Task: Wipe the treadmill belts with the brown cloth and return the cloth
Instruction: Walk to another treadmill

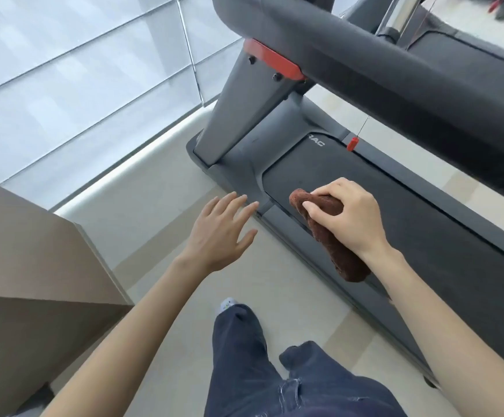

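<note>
The right hand [347, 218] is reaching in from the lower right on a bare forearm, wrist slightly bent, knuckles up. Its fingers are curling over the brown cloth [335, 251] while the thumb is pinching it from the near side, so the hand is gripping the cloth from above. The left hand [220, 233] is stretching forward with the palm down, its fingers straight and fanned apart, holding nothing. Its fingertips are hanging near the corner of the treadmill's side rail [287, 233]; whether they are touching it cannot be told.

The cloth is looking thick and nappy, a dark reddish brown, bunched into a long, rumpled roll. One rounded end is poking out past the fingers onto the treadmill belt [425, 236], near the belt's front corner on the person's side. The other end is trailing back under the wrist and lying across the side rail. The belt is showing as a dark, matte grey strip running away to the right under the handrail [395, 64].

A red safety clip [352, 143] is dangling on a thin cord above the belt's front edge. Dark jeans [274, 371] are filling the lower middle of the view.
</note>
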A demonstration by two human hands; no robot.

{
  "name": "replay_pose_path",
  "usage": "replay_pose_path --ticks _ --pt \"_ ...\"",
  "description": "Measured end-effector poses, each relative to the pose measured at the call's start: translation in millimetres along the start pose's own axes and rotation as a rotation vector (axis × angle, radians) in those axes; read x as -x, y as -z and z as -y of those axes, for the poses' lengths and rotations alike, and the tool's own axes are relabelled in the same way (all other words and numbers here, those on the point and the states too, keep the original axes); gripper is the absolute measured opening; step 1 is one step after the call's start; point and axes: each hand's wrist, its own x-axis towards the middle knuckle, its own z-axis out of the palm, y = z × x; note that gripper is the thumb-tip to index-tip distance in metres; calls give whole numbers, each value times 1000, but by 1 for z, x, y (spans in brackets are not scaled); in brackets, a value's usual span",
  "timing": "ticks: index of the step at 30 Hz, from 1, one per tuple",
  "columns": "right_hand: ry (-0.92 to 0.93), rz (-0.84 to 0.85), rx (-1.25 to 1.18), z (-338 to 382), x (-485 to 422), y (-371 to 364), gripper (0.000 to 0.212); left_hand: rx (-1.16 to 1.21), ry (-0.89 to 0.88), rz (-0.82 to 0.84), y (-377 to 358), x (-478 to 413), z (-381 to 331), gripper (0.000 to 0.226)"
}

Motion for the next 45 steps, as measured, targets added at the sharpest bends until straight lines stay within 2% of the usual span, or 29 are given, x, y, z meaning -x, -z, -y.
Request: replay_pose_path --ticks 7,15,21,34,39,41,45 --pt "-30 -30 88 13 -67 -60 14 -77 -169 29 -14 -57 96 55" --pt "-75 -53 128 -66 -113 -141 16 -62 -282 28 -115 -131 127 54" --pt "-102 -36 170 -182 -121 -220 18 -88 -360 -21 -238 -208 126 53" --pt "-224 -135 208 -464 -105 -398 14 -55 -395 -40 -554 -358 117 50" --pt "-226 -156 260 -539 -115 -455 15 -117 -343 -35 -634 -404 137 58" --pt "-232 -176 276 -564 -124 -473 15 -116 -339 -41 -652 -419 143 72" --pt "-289 -179 344 -603 -137 -510 19 -90 -256 -17 -678 -437 159 78"
